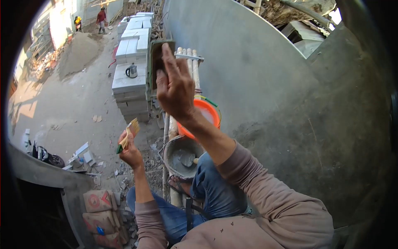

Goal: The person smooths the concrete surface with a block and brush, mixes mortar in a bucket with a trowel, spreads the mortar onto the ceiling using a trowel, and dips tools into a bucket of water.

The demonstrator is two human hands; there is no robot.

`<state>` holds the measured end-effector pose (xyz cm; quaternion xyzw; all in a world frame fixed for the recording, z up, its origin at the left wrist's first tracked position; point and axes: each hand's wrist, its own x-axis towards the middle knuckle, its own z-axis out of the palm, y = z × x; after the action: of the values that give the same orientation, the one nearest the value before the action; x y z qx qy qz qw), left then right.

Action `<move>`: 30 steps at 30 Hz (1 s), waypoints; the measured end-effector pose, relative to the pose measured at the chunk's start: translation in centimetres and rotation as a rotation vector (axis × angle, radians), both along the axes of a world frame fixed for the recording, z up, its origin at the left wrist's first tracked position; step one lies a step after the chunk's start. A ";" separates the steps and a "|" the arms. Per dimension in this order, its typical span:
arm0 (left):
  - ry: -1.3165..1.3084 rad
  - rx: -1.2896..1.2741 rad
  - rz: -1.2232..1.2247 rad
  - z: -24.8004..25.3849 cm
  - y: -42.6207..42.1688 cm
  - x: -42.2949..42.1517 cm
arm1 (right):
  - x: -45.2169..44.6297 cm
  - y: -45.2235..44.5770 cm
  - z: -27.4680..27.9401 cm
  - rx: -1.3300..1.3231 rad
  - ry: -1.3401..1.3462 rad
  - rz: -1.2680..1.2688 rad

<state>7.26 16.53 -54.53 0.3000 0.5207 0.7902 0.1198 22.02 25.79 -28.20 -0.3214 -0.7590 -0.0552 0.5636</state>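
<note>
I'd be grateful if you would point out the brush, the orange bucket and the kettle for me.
Brush (134, 125): head view, on its pale bristles.
Orange bucket (213, 111): head view, on its orange wall near the rim.
Kettle (132, 72): head view, on its metal body.

The brush (131, 128) carries dry-looking, coarse pale bristles, while the green-edged board (157, 62) has a dull brown face, its material unclear. Smooth orange plastic forms the bright bucket (183, 130); the grey bucket (166, 154) looks matt and mortar-crusted. Bamboo poles (190, 62) show a smooth, pale skin — the kettle (131, 71), shiny metal. White blocks (126, 83) are chalky and matt, the wall (248, 74) smooth grey plaster, the jeans (219, 182) faded denim, the shirt (236, 232) soft, matt cloth.
</note>
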 end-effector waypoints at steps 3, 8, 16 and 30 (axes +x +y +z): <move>-0.146 0.007 -0.111 3.1 -1.4 1.6 | 1.5 0.8 1.2 0.005 0.213 -0.069; -0.164 -0.145 -0.214 5.2 -2.5 5.6 | 1.9 0.3 2.4 -0.138 0.561 0.240; -0.248 -0.272 -0.505 3.6 5.2 14.1 | 1.1 -1.3 2.0 -0.326 0.570 0.399; 0.303 -0.267 0.022 16.6 -10.8 -3.2 | -3.3 -0.6 0.4 -0.473 0.471 0.381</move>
<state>4.05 5.75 -37.95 0.3914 0.6363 0.6610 0.0702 18.68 25.23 -27.82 -0.2996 -0.6465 0.3026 0.6330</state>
